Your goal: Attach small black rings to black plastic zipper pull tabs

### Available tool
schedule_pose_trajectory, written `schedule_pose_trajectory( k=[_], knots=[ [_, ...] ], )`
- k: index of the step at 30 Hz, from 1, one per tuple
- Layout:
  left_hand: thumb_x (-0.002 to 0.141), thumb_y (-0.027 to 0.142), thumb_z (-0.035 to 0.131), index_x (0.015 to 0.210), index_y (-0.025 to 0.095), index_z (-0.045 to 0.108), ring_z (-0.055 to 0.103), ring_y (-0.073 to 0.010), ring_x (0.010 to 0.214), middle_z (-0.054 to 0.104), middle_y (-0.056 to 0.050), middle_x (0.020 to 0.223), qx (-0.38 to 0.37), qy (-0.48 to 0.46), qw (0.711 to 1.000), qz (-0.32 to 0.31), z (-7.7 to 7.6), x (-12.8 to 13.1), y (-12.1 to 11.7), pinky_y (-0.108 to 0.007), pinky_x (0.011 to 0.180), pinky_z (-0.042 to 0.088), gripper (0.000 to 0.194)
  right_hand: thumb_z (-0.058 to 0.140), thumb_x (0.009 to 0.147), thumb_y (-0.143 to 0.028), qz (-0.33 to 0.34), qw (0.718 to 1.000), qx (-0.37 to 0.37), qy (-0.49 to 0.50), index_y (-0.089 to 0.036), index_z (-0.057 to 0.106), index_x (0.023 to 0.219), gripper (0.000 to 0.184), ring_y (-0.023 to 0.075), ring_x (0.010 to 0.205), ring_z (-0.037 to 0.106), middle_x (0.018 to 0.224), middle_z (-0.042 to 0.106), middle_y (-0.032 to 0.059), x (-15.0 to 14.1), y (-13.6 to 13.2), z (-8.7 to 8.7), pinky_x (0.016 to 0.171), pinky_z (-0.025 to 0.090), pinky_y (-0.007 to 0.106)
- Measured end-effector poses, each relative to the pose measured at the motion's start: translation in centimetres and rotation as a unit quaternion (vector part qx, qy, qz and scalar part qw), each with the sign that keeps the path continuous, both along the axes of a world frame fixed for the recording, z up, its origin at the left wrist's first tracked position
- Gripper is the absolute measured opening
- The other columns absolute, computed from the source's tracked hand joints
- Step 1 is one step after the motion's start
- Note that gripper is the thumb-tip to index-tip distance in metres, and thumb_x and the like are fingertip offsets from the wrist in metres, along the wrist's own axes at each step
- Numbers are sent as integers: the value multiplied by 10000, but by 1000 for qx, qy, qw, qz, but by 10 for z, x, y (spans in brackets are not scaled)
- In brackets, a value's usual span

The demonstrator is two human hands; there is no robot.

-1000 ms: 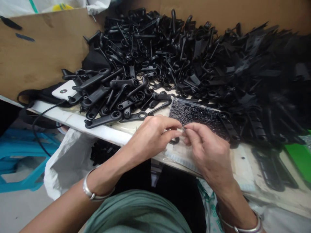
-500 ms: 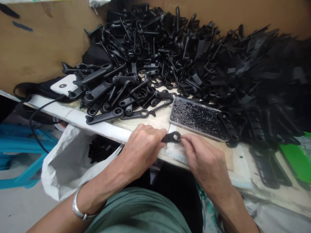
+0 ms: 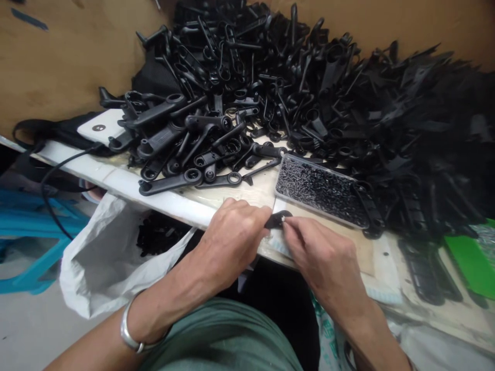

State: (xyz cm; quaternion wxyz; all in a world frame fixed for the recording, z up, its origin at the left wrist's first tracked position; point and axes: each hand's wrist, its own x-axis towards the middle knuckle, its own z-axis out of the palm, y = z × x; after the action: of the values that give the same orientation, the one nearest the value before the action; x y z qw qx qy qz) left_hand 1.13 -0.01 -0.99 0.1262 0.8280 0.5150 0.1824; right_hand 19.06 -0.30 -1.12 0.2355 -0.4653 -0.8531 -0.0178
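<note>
My left hand (image 3: 232, 234) is closed round a small black plastic part (image 3: 277, 219) at the table's front edge. My right hand (image 3: 315, 252) meets it from the right, fingertips pinched together against the ring end of that part; whether they hold something tiny is hidden. Just beyond the hands lies a clear flat tray (image 3: 323, 189) full of small black pieces. A big heap of black plastic levers (image 3: 247, 98) covers the table behind it.
A white phone (image 3: 101, 128) with a black cable lies at the left of the table. A white plastic bag (image 3: 112, 247) holding black parts hangs open under the table edge. Brown cardboard (image 3: 58, 62) stands behind. A green object (image 3: 474, 260) sits far right, a blue stool (image 3: 27, 242) at left.
Both hands have come down from over the tray to the table's front edge. The black part now shows between them. The view has shifted slightly.
</note>
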Motion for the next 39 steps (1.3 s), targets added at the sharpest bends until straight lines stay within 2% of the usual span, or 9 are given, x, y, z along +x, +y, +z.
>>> schedule_pose_trajectory(
  k=[8, 11, 13, 15, 18, 20, 27, 34, 39],
  knots=[
    [871, 219, 617, 936, 160, 611, 593, -237, 744, 645, -29, 760, 1, -10, 1000, -3, -2, 0, 2, -382, 748, 444, 88, 412, 952, -159, -7, 996, -45, -77, -146, 604, 796, 248, 182, 599, 548, 660, 549, 21, -9, -3, 6, 566, 329, 305],
    [867, 159, 604, 943, 164, 613, 598, -229, 774, 653, -22, 788, -8, -21, 1000, -3, -2, 1, 1, -380, 775, 447, 77, 435, 939, -196, -32, 990, -134, -4, -161, 619, 807, 229, 173, 609, 567, 692, 605, 22, -7, 0, 10, 582, 355, 291],
    [868, 135, 592, 971, 169, 617, 601, -225, 816, 659, -23, 825, -17, -29, 999, -7, -1, 1, 0, -373, 791, 453, 111, 478, 927, -254, -62, 964, -243, 84, -181, 632, 807, 208, 158, 586, 562, 678, 621, 2, -4, 5, 10, 568, 373, 270],
    [879, 128, 570, 968, 172, 621, 601, -214, 841, 657, -27, 849, -31, -38, 999, -15, 0, 1, -1, -352, 788, 461, 112, 509, 911, -322, -95, 924, -338, 151, -188, 633, 793, 217, 146, 526, 532, 610, 594, -17, 0, 11, 9, 510, 367, 253],
    [894, 107, 522, 918, 170, 624, 600, -191, 839, 646, -30, 843, -53, -49, 997, -27, 0, 0, 0, -319, 774, 469, 122, 519, 894, -361, -118, 893, -392, 187, -179, 620, 782, 236, 139, 464, 506, 546, 555, -28, 1, 16, 8, 455, 351, 245],
    [895, 98, 505, 908, 169, 623, 598, -187, 838, 639, -31, 835, -59, -52, 996, -31, 0, -1, 0, -313, 765, 469, 139, 516, 892, -345, -118, 900, -384, 170, -188, 602, 758, 224, 132, 460, 513, 538, 556, -37, -1, 16, 10, 469, 361, 241],
    [890, 97, 504, 858, 184, 585, 572, -192, 828, 607, -11, 819, -54, -57, 996, -48, -5, -2, 0, -327, 749, 452, 124, 505, 879, -190, -109, 955, -275, 31, -206, 524, 661, 219, 98, 465, 503, 503, 537, -73, -12, 12, 23, 522, 328, 234],
    [919, 94, 445, 857, 180, 569, 559, -183, 827, 587, -16, 832, -55, -69, 994, -58, -8, -4, 0, -326, 757, 449, 163, 466, 904, -236, -105, 967, -228, -46, -208, 485, 683, 223, 117, 482, 465, 531, 519, -56, -13, 9, 24, 531, 294, 265],
    [898, 74, 461, 837, 182, 546, 551, -194, 827, 586, -16, 832, -44, -67, 994, -70, -9, -5, -1, -332, 745, 447, 150, 438, 917, -221, -70, 971, -208, -98, -206, 440, 664, 253, 127, 460, 440, 518, 477, -37, -12, 14, 25, 499, 269, 272]
  ],
)
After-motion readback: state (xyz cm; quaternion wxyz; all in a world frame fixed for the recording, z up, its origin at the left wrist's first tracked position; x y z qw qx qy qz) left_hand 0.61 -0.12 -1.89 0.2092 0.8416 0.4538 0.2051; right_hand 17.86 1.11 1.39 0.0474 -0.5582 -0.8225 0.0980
